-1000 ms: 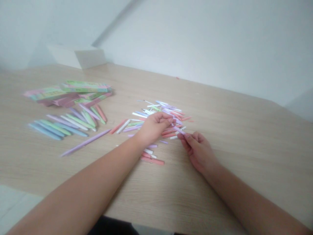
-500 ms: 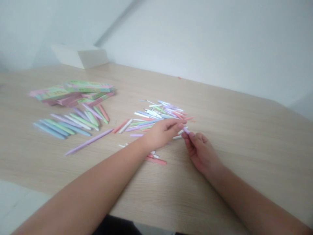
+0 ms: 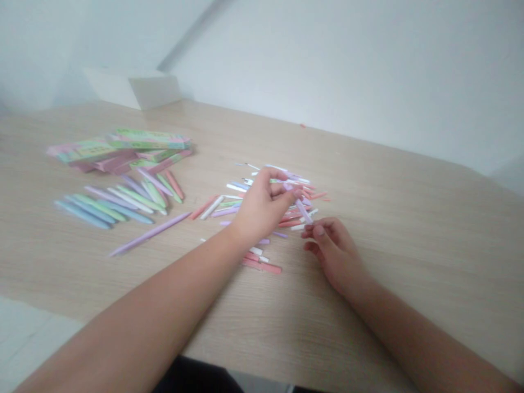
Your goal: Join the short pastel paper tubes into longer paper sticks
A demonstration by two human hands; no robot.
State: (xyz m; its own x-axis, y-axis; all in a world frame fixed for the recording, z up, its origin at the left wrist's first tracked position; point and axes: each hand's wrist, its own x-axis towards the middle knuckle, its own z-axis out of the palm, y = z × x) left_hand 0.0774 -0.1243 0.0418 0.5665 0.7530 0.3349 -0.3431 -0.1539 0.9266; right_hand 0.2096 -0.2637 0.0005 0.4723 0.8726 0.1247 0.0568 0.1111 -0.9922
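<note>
My left hand [image 3: 262,204] pinches a light purple pen piece [image 3: 303,210] between thumb and fingers, over a pile of loose pen parts [image 3: 292,222]. The piece slants down to the right. At its lower end, the thumb and index finger of my right hand [image 3: 335,248] are closed together; blur hides exactly how they grip it. The pile mixes white, coral, purple, green and blue tubes and thin refills, partly covered by my left hand. Coral and white pieces [image 3: 268,267] lie below my left wrist.
Left of the pile lie several pastel pens [image 3: 110,204] in a row, plus a longer purple pen [image 3: 151,234]. Behind them are stacked pink-and-green boxes [image 3: 149,139]. A white box [image 3: 155,90] stands by the wall on the wooden table [image 3: 409,218].
My left hand has risen slightly and moved away from my right fingertips, showing more of the purple piece between them. My right hand has stayed nearly in place.
</note>
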